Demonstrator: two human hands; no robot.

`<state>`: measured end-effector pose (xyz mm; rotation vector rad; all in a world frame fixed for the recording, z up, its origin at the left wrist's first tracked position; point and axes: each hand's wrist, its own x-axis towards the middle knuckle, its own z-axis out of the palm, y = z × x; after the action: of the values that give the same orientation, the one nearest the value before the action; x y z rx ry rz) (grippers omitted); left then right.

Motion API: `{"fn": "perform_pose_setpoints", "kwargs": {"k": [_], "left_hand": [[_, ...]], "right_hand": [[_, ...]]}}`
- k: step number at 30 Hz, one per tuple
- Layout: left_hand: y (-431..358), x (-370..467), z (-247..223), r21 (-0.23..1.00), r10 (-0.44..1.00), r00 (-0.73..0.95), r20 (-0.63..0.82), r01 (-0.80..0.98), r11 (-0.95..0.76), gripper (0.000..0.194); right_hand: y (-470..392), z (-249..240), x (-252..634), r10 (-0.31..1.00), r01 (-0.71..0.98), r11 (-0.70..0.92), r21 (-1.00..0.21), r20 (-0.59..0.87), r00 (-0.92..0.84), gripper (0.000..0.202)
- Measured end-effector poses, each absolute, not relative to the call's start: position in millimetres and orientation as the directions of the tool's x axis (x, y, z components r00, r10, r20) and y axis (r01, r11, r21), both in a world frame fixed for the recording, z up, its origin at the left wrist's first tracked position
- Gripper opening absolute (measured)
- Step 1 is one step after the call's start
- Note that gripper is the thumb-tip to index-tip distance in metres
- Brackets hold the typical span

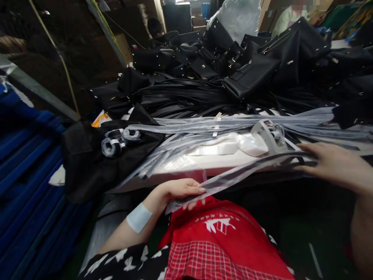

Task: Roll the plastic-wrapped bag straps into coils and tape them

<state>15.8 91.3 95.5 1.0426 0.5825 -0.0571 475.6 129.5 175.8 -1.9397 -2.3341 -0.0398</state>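
Observation:
A dark strap in a clear plastic sleeve (239, 177) stretches between my two hands, above the table's front edge. My left hand (186, 191), in front of the red apron, is closed on the sleeve's left end, thumb on top. At the other end, my right hand (329, 165) has the strap between its thumb and fingers; the palm side is hidden. Just left of my right hand stands a grey tape dispenser (269, 136). More straps in clear sleeves (186, 126) lie in a long bundle behind, with a paper band around them.
Black leather bags (252, 76) are heaped across the back, with loose black straps (186, 95) before them. Coiled wrapped straps (110, 147) rest on black cloth (87, 155) at left. Blue stacked crates or slats (26, 155) stand at far left. Another person (287, 19) is behind the heap.

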Motion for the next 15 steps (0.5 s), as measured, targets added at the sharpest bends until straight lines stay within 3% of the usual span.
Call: {"fn": "perform_pose_setpoints", "kwargs": {"k": [2,4,7,9,11,15], "left_hand": [[93,28,102,0.784,0.159,0.882,-0.444,0.296,0.546,0.053],[95,45,108,0.807,0.099,0.911,-0.4,0.299,0.51,0.054],[99,68,114,0.887,0.092,0.937,-0.337,0.283,0.366,0.056],[102,73,115,0.932,0.19,0.925,-0.33,0.287,0.221,0.055],[105,67,112,0.946,0.271,0.906,-0.324,0.303,0.12,0.052],[104,44,103,0.935,0.157,0.934,-0.319,0.284,0.212,0.051]], "right_hand": [[116,175,427,0.928,0.899,0.369,-0.236,0.042,-0.37,0.073],[104,172,376,0.839,0.725,0.474,-0.501,0.007,-0.544,0.069],[95,163,319,0.668,0.502,0.376,-0.779,-0.147,-0.729,0.049],[94,152,299,0.581,0.478,0.263,-0.838,-0.258,-0.772,0.045],[97,142,293,0.571,0.528,0.224,-0.819,-0.329,-0.752,0.044],[103,134,300,0.65,0.58,0.282,-0.765,-0.293,-0.702,0.039]]}}
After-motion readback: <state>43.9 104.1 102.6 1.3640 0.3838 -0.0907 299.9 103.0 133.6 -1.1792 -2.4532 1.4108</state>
